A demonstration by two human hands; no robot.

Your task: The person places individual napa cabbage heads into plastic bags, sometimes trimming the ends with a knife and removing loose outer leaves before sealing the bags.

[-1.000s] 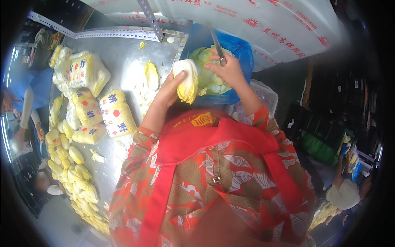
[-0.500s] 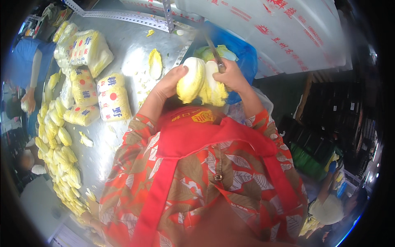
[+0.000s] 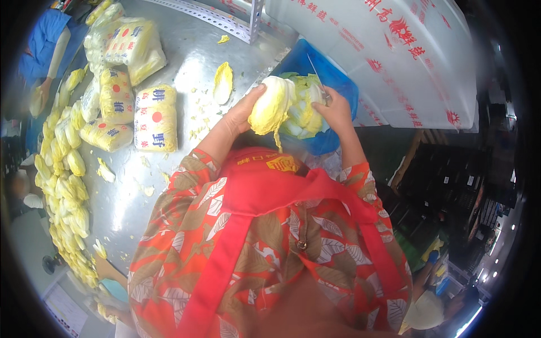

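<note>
From where I stand, the head view puts the yellow-white cabbage near the middle of the frame, just above the red apron. The left hand is closed around its left side, thumb up near the top. The right hand, right of centre, has its fingers wrapped on a knife, whose blade points up over the blue liner and its heap of leaves (whether those fingers also pinch a leaf, I can't tell).

It looks like trimming. To do that well, I'd keep the left grip firm but gentle, since pale leaves probably bruise easily, and turn the cabbage rather than reach around it. The thin strip of leaf hanging below seems worth taking off over the liner, with the blade kept clear of the left thumb.
</note>
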